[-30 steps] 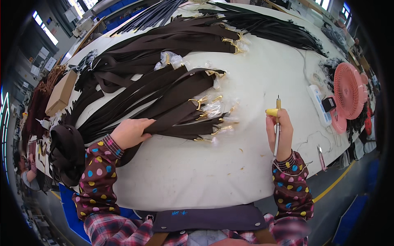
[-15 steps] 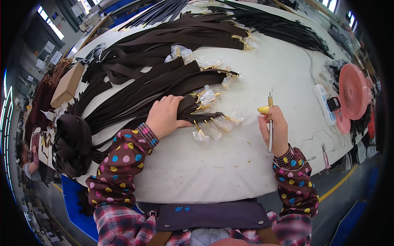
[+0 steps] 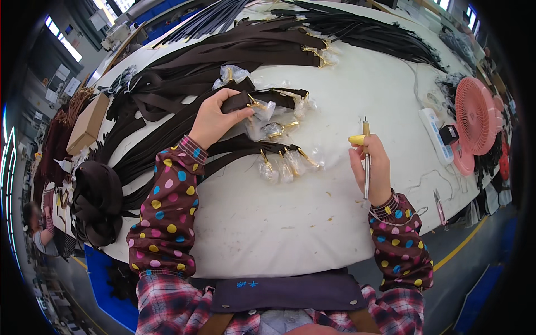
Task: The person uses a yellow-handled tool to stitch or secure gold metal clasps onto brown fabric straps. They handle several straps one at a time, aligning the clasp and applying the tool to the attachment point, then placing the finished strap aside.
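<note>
My left hand [image 3: 215, 118] is closed on the end of a dark brown strap [image 3: 237, 103], lifted above the bundle. Gold-coloured metal hardware in a clear plastic wrap hangs from that end. Just below it, several more straps lie with wrapped gold hardware [image 3: 287, 159] at their tips. Off to the right, my right hand [image 3: 375, 170] grips a slim pen-shaped tool [image 3: 367, 177] with a silver body and a gold front, its thin point up. A yellow cover [image 3: 357, 139] sits on a finger of that hand. A thin cord shows at the right wrist.
A brown strap bundle [image 3: 223, 50] and black straps [image 3: 368, 39] lie across the far table. A pink fan [image 3: 475, 116], a white power strip [image 3: 436, 135] and small snips [image 3: 440, 206] sit right. A rolled strap [image 3: 97, 195] and a cardboard box [image 3: 87, 124] are left.
My left hand has moved up and away from the nearer straps, and now holds a raised strap end. My right hand stays nearly in place with the pen-shaped tool.
</note>
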Action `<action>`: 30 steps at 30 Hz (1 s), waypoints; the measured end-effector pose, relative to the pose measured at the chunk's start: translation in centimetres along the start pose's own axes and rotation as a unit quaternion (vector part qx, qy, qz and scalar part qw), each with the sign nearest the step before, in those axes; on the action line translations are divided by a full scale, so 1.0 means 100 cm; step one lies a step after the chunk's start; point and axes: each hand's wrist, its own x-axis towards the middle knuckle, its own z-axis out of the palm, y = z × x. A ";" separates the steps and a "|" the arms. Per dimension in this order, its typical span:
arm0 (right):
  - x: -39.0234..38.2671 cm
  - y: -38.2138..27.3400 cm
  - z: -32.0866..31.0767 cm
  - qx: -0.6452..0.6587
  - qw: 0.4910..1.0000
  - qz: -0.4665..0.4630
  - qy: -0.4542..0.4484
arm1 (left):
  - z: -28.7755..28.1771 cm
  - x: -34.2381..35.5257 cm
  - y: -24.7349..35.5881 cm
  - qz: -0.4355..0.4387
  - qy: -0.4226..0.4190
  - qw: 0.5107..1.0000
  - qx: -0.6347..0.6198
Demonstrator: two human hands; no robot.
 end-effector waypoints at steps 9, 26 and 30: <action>0.001 -0.001 0.004 -0.006 1.000 -0.017 -0.003 | -0.006 0.024 -0.029 -0.051 0.060 0.933 0.352; -0.010 -0.008 0.026 0.010 0.996 -0.053 -0.074 | 0.039 -0.094 0.007 -0.009 -0.086 0.961 0.262; -0.013 -0.006 0.033 0.023 0.992 -0.048 -0.118 | 0.022 -0.095 0.041 -0.045 -0.261 0.960 -0.086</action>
